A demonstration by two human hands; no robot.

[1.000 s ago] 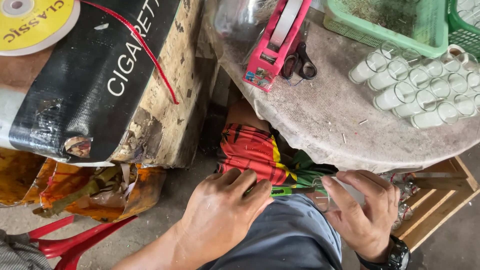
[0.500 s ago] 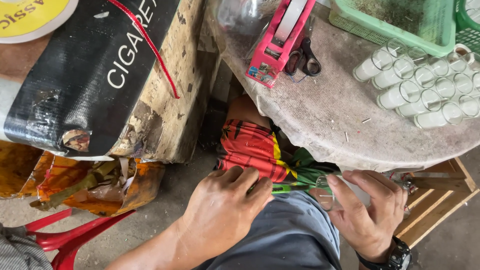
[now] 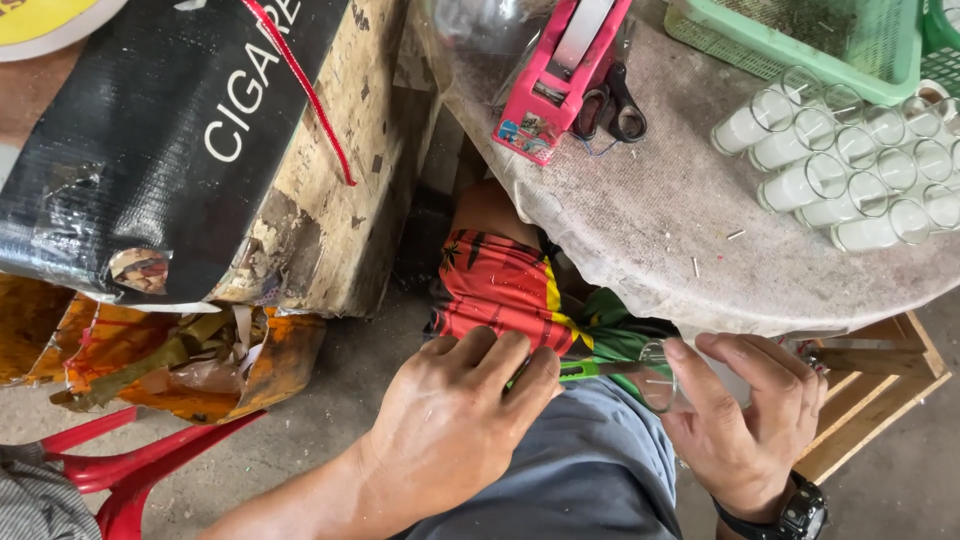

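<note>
Glass tube (image 3: 665, 375) sits clasped in the right hand (image 3: 745, 425). Left hand (image 3: 455, 425), just beside, seems to pinch a green tool (image 3: 590, 370).

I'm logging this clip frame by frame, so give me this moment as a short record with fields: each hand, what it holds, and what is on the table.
left hand: knuckles up, closed on a thin green tool
right hand: holds a clear glass tube, open end toward the tool
tool and tube: tip at the tube's mouth; contact unclear
round table: pink tape dispenser, scissors, row of clear tubes, green basket
</note>
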